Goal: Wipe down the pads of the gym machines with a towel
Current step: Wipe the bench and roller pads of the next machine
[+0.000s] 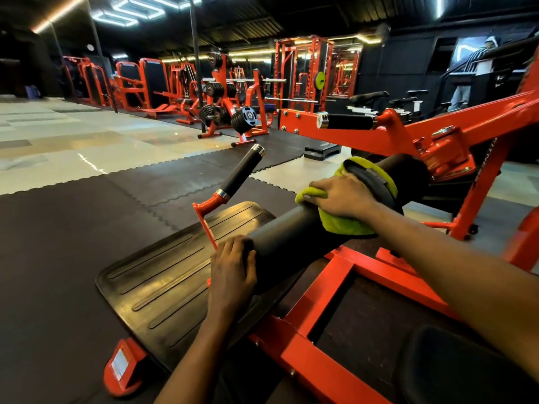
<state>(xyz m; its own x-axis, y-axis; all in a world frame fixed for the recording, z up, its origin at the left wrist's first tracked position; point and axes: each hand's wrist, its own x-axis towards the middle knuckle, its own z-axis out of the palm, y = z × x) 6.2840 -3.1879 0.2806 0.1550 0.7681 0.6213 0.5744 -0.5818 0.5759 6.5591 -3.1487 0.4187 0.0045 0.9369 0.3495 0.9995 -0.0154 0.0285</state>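
Closest to me, both bare forearms reach forward over an orange machine frame (318,290). My left hand (233,272) cups the near end of a black roller pad (291,231), fingers curled onto it, steadying. My right hand (344,196) presses a bunched green towel (344,223) against the pad's upper side, farther along. The pad's long axis runs from my left grip up and away to the right, toward the frame; unwiped length lies beyond my right hand, I judge. A dark strap seems to lie over the towel. No containers appear.
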